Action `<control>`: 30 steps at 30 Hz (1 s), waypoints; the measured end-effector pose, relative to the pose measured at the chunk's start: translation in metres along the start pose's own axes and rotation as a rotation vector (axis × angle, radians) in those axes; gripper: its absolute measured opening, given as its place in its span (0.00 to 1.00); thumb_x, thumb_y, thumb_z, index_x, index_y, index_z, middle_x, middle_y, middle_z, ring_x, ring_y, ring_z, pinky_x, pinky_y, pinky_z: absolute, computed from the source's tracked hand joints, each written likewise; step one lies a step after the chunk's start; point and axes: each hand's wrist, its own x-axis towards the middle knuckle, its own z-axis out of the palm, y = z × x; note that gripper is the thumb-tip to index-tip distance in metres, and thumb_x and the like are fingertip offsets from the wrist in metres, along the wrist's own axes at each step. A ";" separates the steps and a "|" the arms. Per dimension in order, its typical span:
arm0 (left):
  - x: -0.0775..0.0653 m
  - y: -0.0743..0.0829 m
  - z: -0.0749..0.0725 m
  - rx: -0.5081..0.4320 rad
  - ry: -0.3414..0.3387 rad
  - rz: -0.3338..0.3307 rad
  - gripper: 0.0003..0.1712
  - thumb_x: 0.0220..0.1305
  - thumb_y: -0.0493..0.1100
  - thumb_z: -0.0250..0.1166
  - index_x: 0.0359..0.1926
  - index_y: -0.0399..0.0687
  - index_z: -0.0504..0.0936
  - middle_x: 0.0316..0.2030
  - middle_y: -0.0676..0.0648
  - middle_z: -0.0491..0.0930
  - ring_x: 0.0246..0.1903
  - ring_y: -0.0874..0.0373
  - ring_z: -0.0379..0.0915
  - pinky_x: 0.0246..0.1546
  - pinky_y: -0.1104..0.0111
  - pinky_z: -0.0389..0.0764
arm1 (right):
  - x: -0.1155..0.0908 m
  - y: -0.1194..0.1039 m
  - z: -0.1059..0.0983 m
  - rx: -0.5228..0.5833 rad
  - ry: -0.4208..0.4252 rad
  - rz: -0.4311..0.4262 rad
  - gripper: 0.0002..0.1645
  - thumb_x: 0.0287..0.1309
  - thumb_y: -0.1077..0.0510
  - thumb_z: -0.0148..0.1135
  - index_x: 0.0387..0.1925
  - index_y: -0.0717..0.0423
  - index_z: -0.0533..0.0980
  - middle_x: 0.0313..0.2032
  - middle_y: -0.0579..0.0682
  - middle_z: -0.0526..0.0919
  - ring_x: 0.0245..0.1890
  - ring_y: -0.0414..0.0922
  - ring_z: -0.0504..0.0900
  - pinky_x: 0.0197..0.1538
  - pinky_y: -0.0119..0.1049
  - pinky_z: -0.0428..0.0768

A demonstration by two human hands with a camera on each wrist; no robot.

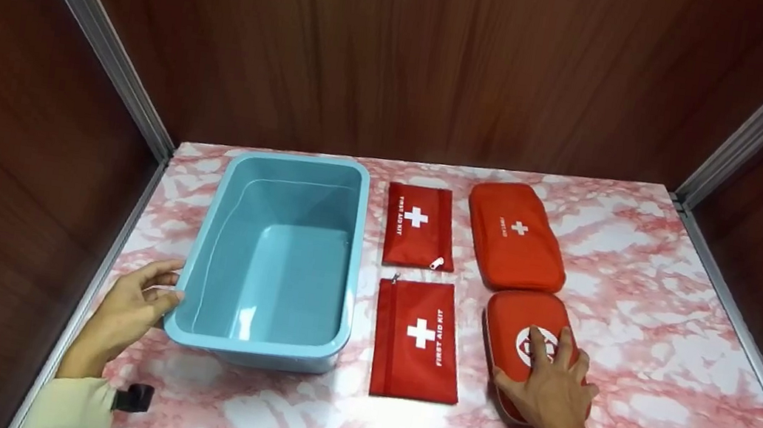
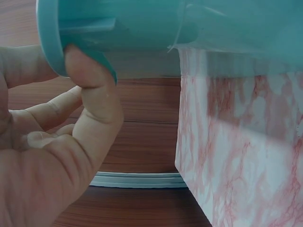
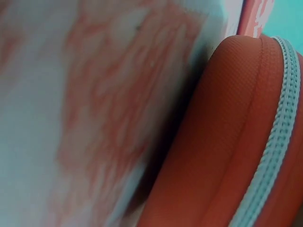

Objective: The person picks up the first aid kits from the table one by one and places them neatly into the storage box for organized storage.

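Observation:
A light blue plastic tub (image 1: 299, 292) stands on the left of the table, with nothing inside it. My left hand (image 1: 129, 309) pinches its left rim near the front corner; in the left wrist view the thumb (image 2: 97, 104) curls against the rim (image 2: 49, 38). At the right, my right hand (image 1: 550, 394) spans a red hard first aid case (image 1: 512, 318) with a round white emblem. The thumb lies along the case's left edge and the fingers reach over its top and right side. In the right wrist view only the case's zipped side (image 3: 236, 118) shows, not the hand.
Between tub and case lie two flat red first aid pouches, a smaller one (image 1: 404, 236) behind a larger one (image 1: 412, 368). Another red first aid case (image 1: 517, 255) touches the gripped one from behind. Dark wood panels (image 1: 403, 60) enclose the marbled pink-white table (image 1: 689, 362).

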 end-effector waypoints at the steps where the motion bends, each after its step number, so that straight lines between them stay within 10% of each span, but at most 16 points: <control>1: 0.000 0.000 0.000 -0.001 -0.001 0.001 0.29 0.68 0.25 0.56 0.69 0.27 0.64 0.53 0.29 0.71 0.39 0.65 0.77 0.34 0.72 0.82 | 0.000 0.000 0.000 0.001 -0.003 0.004 0.54 0.50 0.33 0.67 0.72 0.54 0.61 0.72 0.72 0.44 0.63 0.78 0.52 0.42 0.81 0.64; 30: 0.000 -0.002 -0.001 -0.019 0.005 0.003 0.30 0.67 0.25 0.57 0.69 0.26 0.63 0.54 0.30 0.71 0.39 0.65 0.76 0.32 0.72 0.82 | 0.000 -0.005 -0.008 0.025 0.083 -0.003 0.52 0.49 0.34 0.69 0.70 0.54 0.64 0.71 0.72 0.47 0.63 0.77 0.53 0.39 0.80 0.66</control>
